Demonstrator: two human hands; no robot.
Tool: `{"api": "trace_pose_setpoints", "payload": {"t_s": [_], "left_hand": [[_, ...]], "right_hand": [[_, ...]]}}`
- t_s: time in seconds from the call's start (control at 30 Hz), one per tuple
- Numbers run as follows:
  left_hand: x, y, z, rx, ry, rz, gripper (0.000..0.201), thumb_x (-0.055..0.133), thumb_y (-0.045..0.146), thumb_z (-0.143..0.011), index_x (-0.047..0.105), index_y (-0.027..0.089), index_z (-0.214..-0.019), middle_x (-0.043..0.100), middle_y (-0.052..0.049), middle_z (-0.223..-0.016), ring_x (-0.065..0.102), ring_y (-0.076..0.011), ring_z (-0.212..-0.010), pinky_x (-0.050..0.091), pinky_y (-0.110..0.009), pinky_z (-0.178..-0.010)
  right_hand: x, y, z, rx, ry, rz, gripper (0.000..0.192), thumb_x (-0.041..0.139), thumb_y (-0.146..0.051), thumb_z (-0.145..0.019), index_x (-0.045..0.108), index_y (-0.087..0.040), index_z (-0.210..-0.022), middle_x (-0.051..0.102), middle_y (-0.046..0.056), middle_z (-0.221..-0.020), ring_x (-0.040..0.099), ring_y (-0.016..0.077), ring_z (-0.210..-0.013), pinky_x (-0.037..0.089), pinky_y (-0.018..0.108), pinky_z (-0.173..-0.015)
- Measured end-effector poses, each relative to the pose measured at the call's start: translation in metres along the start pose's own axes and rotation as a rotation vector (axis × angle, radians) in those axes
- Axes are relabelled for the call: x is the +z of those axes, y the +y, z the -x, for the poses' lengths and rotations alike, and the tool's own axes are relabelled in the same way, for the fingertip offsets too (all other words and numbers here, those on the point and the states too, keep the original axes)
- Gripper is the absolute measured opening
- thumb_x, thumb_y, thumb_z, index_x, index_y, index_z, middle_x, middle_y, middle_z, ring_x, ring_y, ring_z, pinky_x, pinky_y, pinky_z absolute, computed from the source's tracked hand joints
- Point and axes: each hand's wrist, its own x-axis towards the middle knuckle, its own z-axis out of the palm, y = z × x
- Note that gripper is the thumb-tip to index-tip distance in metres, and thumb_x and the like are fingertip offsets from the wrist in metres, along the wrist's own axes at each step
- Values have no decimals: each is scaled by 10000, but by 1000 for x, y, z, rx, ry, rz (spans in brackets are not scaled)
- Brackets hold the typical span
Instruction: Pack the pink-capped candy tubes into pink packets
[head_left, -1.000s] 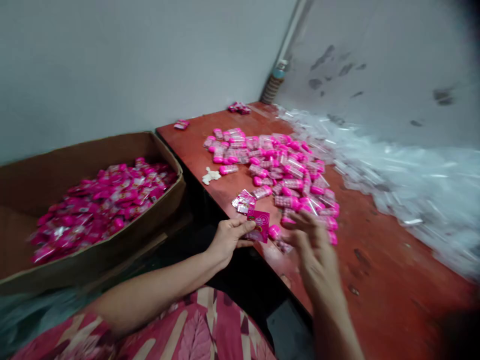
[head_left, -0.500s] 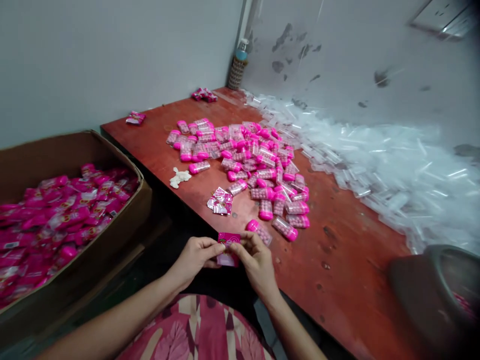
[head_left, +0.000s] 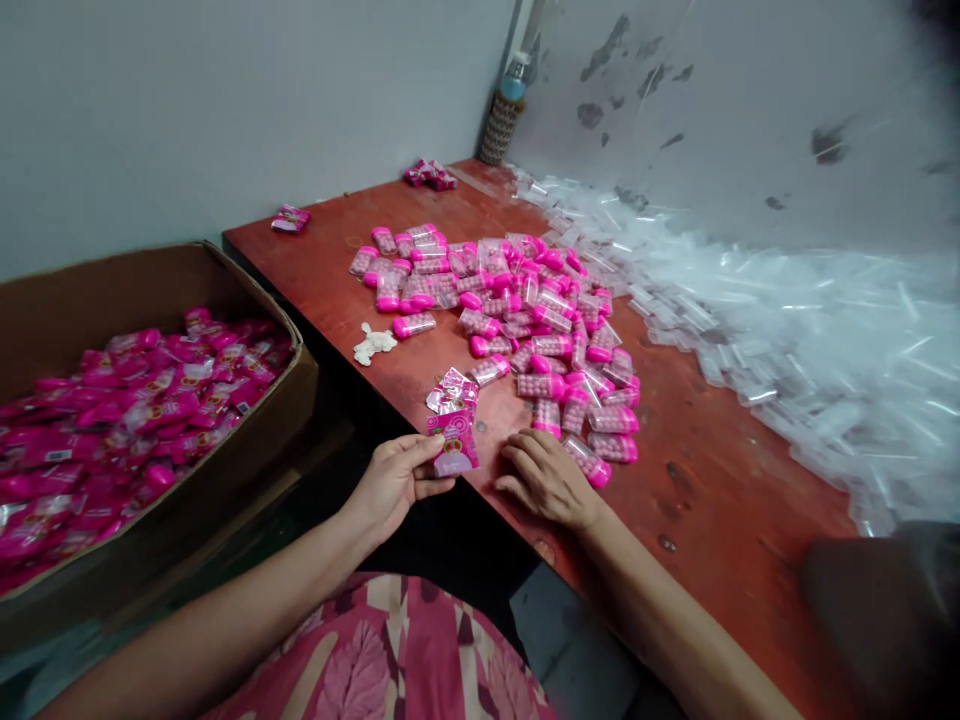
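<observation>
My left hand (head_left: 397,482) pinches a small printed pink plastic sleeve (head_left: 454,445) between thumb and fingers, just past the table's front edge. Behind the sleeve lies a small stack of similar pink sleeves (head_left: 459,388). My right hand (head_left: 551,478) rests palm down on the table with its fingers curled in. It covers the place where a loose pink-capped tube lay, so whatever is under the fingers is hidden. Beside it, a clear tube of small pink balls with a pink cap (head_left: 589,462) lies at the near edge of a heap of such tubes (head_left: 517,300).
The red table (head_left: 720,500) carries a large pile of clear plastic pieces (head_left: 810,340) on the right. A cardboard box (head_left: 298,375) of pink packs stands at left. A whitish lump (head_left: 375,343), a woven holder (head_left: 501,128) and a dark container (head_left: 862,600) are also around.
My right hand has let go of the sleeve and moved right, down onto the table over the loose tube. My left hand keeps the sleeve, now held farther up. The view has shifted slightly.
</observation>
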Motion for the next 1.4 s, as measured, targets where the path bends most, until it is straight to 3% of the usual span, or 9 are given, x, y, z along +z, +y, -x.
{"api": "trace_pose_setpoints", "payload": {"t_s": [0.2,0.33,0.43,0.53,0.73,0.87,1.0,1.07,1.4], "left_hand": [[7,-1,-6,15,-22,-14,149,635,231,-707,615,98,-770,660,-74,-738,634,-156,-648,541,-283,-599],[12,-3,-11,36,-26,-7,128,648,208,-693,622,93,-741,663,-75,-734,633,-149,-643,539,-264,-596],[11,-4,-13,36,-12,-1,132,668,202,-672,624,95,-736,663,-68,-717,630,-142,-626,541,-257,-577],[9,-3,-15,19,3,7,145,680,206,-659,623,97,-736,666,-70,-713,628,-142,-618,542,-258,-565],[16,-3,-16,-15,0,74,142,666,217,-678,607,97,-725,667,-77,-702,624,-137,-592,537,-258,-566],[20,-4,-16,-26,30,148,159,671,215,-676,600,94,-751,664,-82,-710,624,-138,-597,533,-252,-562],[23,-6,-18,-35,74,242,152,661,211,-689,591,97,-761,657,-75,-707,627,-141,-619,533,-254,-581],[24,-8,-19,-25,58,264,158,660,216,-691,589,96,-765,657,-80,-718,630,-148,-642,532,-257,-601],[27,-9,-13,-3,-10,227,174,663,234,-688,590,93,-759,650,-80,-722,628,-154,-645,517,-283,-652]], "right_hand": [[3,-5,-6,114,34,-35,205,451,-291,-848,557,-127,-911,587,129,-905,513,235,-880,420,399,-790],[2,-11,-4,200,55,-45,293,457,-355,-839,529,-159,-1043,572,122,-1031,492,253,-989,388,427,-860],[-5,-21,7,398,222,-36,379,448,-382,-833,461,-182,-1155,502,124,-1168,431,266,-1100,364,450,-898],[-13,-34,19,682,349,-25,293,419,-334,-849,493,-203,-1100,546,102,-1078,494,244,-1018,415,408,-831],[-9,-43,18,868,131,-58,286,499,-425,-781,559,-179,-913,604,93,-818,578,243,-713,446,341,-567],[-9,-54,8,989,186,-421,295,511,-462,-766,510,-186,-662,514,-8,-503,488,143,-431,365,249,-394],[-9,-88,-4,1045,308,-1057,271,482,-450,-799,502,-180,-781,553,-25,-556,482,92,-386,387,201,-352],[-6,-105,-11,1051,380,-1217,261,500,-442,-794,493,-182,-820,578,-19,-614,517,92,-420,422,195,-371],[8,-113,-22,1100,545,-1225,260,514,-421,-793,506,-173,-872,585,-10,-643,555,101,-474,476,196,-400]]}}
